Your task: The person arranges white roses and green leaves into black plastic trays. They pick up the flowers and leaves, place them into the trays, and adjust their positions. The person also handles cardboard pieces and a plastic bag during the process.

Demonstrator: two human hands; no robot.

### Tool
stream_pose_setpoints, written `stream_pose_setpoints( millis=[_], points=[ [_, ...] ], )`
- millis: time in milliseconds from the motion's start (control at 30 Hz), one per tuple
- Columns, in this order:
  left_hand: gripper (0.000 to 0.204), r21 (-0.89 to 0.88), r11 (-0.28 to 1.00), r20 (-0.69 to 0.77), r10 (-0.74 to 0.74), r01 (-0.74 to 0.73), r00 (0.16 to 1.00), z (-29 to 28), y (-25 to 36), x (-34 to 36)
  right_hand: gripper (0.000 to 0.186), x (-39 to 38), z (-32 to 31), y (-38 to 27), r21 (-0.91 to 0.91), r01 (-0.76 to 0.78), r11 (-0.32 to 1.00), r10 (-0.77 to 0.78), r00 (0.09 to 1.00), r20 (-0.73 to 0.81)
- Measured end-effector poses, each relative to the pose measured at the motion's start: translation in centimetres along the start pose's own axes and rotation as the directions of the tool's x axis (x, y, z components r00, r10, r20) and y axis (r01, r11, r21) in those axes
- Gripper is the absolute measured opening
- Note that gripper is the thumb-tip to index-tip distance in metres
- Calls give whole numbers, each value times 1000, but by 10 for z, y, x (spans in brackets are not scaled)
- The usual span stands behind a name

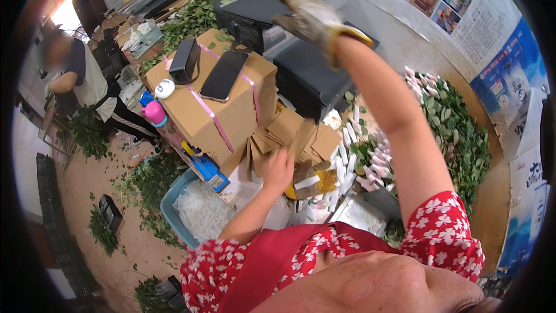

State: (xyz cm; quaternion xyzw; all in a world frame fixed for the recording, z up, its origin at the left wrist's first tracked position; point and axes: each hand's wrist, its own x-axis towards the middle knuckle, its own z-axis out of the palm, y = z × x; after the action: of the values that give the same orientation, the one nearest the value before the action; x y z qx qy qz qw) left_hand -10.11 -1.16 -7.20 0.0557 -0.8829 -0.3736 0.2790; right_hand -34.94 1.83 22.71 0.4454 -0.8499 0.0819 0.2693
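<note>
My left hand, bare, is closed at a loose pile of cardboard pieces. A blurred brown cardboard piece stands at its fingertips. My right hand wears a dirty white work glove with a yellow cuff. It is raised over dark grey lidded bins, fingers apart, with nothing visible in it. A second brown and yellow glove lies on the work surface just right of my left hand, with a white strip on it. Beside it lie several white-sleeved flower buds.
A strapped cardboard stack carries a black phone, a dark case and a white round item. A blue tub holds white netting. Leafy stems heap at right. A person stands at far left.
</note>
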Motion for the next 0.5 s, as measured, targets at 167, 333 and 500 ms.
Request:
stream_pose_setpoints(
  millis=[167, 333, 500],
  points=[
    [23, -48, 927, 456, -310, 372, 834, -61, -11, -119, 30, 52, 77, -42, -125, -68, 990, 109, 927, 360],
    [20, -272, 662, 763, -293, 698, 576, -55, -29, -179, 18, 42, -20, 34, -246, -231, 941, 282, 939, 196],
    [24, -476, 311, 867, 8, 822, 499, -19, -22, -157, 38, -138, -292, 234, -583, -193, 789, -10, 945, -326]
  ],
)
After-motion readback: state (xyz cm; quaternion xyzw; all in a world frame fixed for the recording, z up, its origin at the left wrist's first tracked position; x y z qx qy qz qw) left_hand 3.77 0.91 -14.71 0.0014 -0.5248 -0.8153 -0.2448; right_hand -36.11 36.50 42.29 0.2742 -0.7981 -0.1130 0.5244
